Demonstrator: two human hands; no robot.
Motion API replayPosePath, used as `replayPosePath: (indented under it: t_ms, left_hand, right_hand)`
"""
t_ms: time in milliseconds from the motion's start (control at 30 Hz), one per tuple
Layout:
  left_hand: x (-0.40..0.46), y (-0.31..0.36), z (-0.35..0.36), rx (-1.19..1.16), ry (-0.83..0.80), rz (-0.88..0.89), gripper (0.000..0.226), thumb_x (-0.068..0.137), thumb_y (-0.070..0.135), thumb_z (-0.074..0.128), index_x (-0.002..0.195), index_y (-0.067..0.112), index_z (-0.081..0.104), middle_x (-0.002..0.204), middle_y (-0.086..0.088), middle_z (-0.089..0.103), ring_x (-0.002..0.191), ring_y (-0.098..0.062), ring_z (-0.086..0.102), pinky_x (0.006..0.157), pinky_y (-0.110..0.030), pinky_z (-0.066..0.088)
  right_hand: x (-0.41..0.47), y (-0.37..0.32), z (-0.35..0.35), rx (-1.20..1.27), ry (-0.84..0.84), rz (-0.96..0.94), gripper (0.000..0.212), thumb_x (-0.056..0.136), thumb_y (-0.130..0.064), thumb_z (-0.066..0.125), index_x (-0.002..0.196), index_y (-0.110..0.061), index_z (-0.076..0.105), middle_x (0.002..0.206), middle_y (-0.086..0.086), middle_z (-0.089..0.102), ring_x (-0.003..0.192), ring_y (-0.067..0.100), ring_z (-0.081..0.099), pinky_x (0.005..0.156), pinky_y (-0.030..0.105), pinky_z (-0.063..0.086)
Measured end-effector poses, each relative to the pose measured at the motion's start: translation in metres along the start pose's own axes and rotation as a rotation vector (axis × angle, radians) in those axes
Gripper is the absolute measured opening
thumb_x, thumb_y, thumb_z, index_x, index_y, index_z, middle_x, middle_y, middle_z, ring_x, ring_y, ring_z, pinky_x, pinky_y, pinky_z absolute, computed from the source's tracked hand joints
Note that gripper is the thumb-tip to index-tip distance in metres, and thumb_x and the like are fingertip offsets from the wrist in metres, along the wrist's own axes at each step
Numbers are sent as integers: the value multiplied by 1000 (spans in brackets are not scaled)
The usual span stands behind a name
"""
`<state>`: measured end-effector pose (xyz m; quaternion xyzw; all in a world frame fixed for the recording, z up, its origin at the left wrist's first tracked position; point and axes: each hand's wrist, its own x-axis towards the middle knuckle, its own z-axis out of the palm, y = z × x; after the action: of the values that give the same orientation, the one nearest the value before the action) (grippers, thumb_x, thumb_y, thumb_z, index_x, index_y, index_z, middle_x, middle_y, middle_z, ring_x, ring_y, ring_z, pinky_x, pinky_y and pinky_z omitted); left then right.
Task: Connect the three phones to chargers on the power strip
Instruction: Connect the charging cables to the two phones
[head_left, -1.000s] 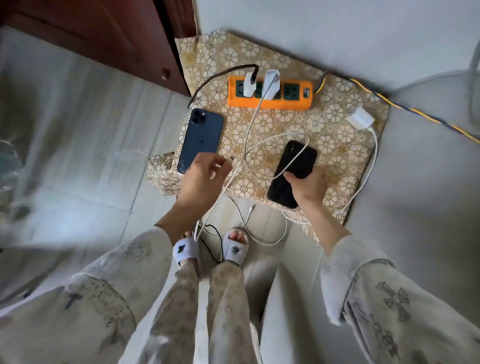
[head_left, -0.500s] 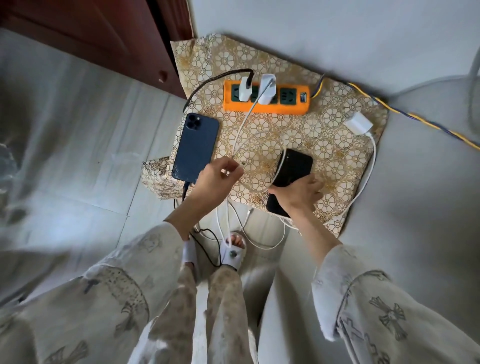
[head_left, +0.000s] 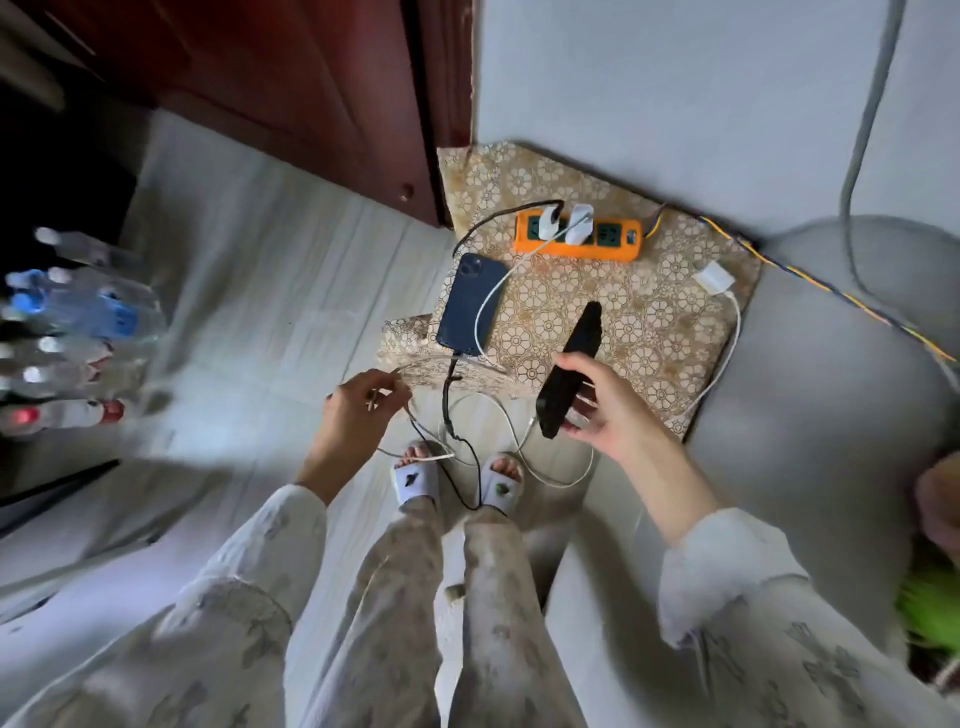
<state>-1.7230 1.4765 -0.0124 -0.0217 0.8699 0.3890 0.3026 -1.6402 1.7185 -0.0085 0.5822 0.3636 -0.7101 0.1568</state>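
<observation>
One black phone (head_left: 570, 370), which lay flat on the patterned cloth (head_left: 660, 322) half a second ago, is now lifted clear of it and tilted on edge, the right hand (head_left: 602, 410) curled round its lower end. The left hand (head_left: 358, 402) has drawn back off the cloth, pinching a white cable (head_left: 415, 421) between thumb and fingers. The blue phone (head_left: 470, 304) stays flat near the orange power strip (head_left: 577, 240), a black cable (head_left: 449, 400) in its bottom port.
</observation>
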Motion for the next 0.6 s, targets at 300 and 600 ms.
replayPosePath:
  t_ms: [300, 600]
  left_hand:
    - [-52, 39, -71, -290, 38, 15, 15, 86, 6, 59, 88, -9, 59, 72, -15, 65, 52, 2, 59, 67, -18, 51]
    - [-92, 127, -128, -327, 90, 396, 10, 84, 21, 63, 86, 14, 71, 57, 17, 58, 50, 5, 51, 51, -8, 40]
  right_hand:
    - [-98, -27, 72, 83, -190, -1, 21, 69, -26, 73, 72, -13, 56, 68, 7, 65, 81, 22, 62, 68, 38, 49]
    - [-183, -68, 131, 113, -310, -73, 41, 70, -33, 70, 100, -9, 54, 83, 7, 64, 80, 21, 64, 69, 34, 52]
